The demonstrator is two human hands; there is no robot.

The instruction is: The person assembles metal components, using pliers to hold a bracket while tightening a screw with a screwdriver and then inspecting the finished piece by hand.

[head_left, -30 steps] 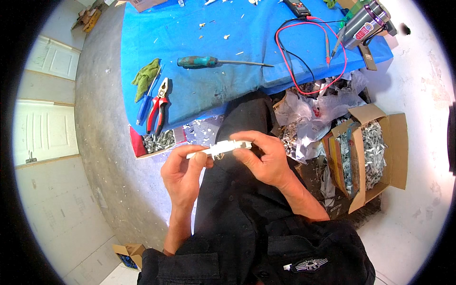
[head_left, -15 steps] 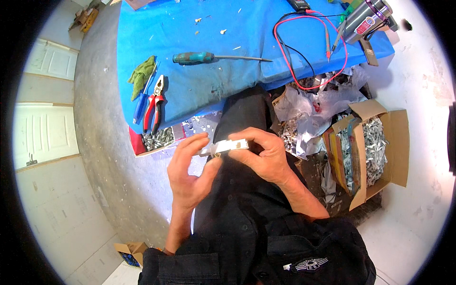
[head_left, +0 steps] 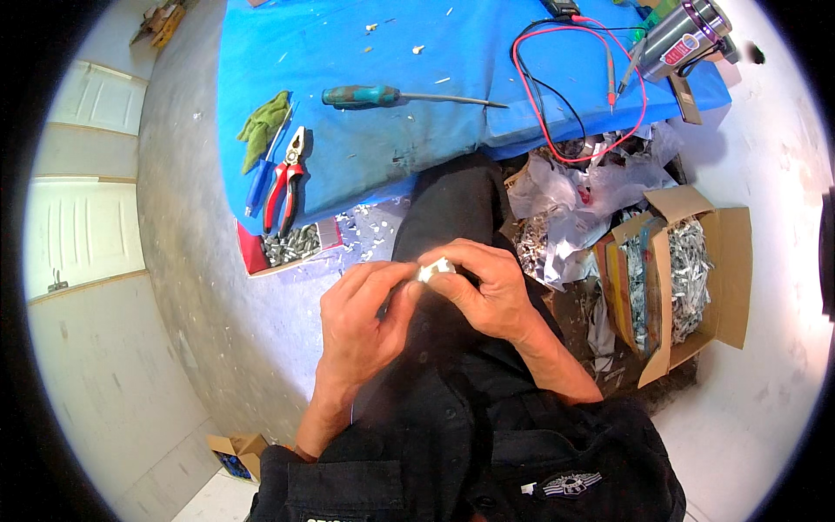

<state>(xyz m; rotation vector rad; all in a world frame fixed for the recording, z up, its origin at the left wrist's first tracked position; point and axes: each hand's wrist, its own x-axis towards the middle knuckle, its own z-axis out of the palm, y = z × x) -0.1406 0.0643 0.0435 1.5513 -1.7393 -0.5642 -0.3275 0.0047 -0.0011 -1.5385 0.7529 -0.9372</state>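
Fingertip work: judging from the pose, both hands were at the small white part (head_left: 435, 271). Done well, this called for a firm pinch on one side, light force on the other, straight along the part, no sideways prying; thin walls might have cracked.
Red-black pliers (head_left: 289, 165): lay on the blue-covered table (head_left: 417, 130), near its left end.
Left hand (head_left: 361, 322): in front of the table's near edge, fingers curled, thumb and index tips together at the part's left end; couldn't tell whether they gripped it or only touched.
White part, place: held up in front of the table's near edge, between both hands' fingertips.
White part, axis: only a short stub showed, running roughly parallel to the table's near edge, right end tilted tableward. Full long axis and leading end unreadable; fingers hid too much.
Right hand (head_left: 491, 291): in front of the table, thumb and index pinching the part.
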